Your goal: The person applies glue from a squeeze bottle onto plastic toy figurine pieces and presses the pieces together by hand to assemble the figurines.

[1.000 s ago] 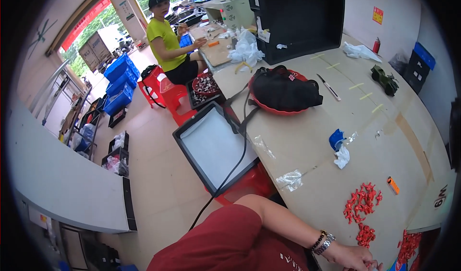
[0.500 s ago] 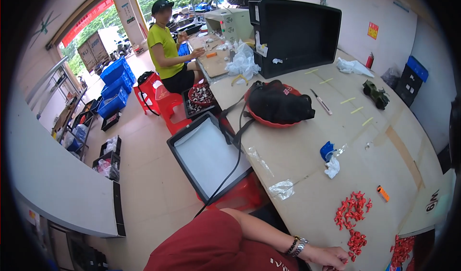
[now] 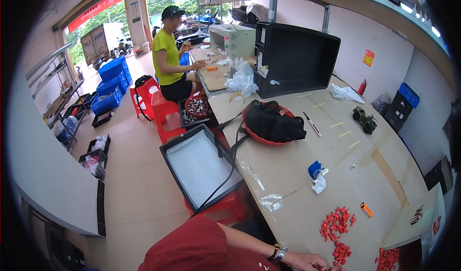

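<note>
Only one of my arms shows, in a dark red sleeve with a wristwatch (image 3: pixel 278 252), and I take it for the left. My left hand (image 3: pixel 307 261) rests on the front edge of the beige table (image 3: pixel 297 175), partly cut off by the lower picture edge, so its fingers are unclear. Just right of it lie small red plastic parts (image 3: pixel 336 225) in a loose pile, with more red parts (image 3: pixel 388 259) farther right. My right hand is out of view.
An orange lighter-like piece (image 3: pixel 366 209), a blue and white scrap (image 3: pixel 316 175), clear plastic bags (image 3: pixel 272 202), a red bowl with a black bag (image 3: pixel 273 122), a black bin (image 3: pixel 297 60) and a toy truck (image 3: pixel 365 120) are on the table. An open black tray (image 3: pixel 201 168) sits on red stools. A person in a yellow-green shirt (image 3: pixel 167 55) works behind.
The view has shifted, so the table and red parts sit lower and more to the left. My hand stays at the table edge beside the red parts.
</note>
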`<state>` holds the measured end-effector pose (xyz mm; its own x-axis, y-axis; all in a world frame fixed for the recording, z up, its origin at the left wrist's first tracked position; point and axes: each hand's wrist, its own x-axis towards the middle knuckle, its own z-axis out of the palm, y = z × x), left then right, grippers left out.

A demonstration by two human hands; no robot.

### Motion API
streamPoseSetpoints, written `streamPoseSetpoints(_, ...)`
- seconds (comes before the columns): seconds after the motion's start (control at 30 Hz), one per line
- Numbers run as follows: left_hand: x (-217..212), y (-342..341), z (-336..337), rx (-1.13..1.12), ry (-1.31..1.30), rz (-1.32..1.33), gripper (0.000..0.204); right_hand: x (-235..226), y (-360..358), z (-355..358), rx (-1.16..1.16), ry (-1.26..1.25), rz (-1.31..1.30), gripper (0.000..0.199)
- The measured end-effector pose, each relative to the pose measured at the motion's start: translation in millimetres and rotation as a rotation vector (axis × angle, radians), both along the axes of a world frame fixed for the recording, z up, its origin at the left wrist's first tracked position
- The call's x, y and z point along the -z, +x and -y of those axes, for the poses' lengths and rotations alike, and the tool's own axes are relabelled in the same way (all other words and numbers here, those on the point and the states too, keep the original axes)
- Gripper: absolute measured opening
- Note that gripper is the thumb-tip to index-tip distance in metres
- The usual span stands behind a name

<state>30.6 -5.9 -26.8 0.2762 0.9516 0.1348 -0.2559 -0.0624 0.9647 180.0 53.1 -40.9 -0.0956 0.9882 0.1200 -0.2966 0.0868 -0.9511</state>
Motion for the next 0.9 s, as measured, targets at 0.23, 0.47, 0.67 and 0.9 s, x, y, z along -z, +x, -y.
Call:
streamPoseSetpoints(0.23,2,0,-1,0.016,0.032,0.085,0.029,-11,-6,3,0.007,0.002,0.028,0.022)
streamPoseSetpoints(0.47,6,1,-1,0.099,-0.028,0.164,0.029,-13,-5,6,0.023,-0.020,0.039,0.022)
streamPoseSetpoints(0.67,4,0,0,0.086,0.008,0.086,0.029,0,1,1,0.031,-0.012,0.017,0.023)
streamPoseSetpoints(0.9,9,1,-1,0.122,-0.020,0.136,0.027,-3,1,3,0.012,-0.012,0.040,0.023)
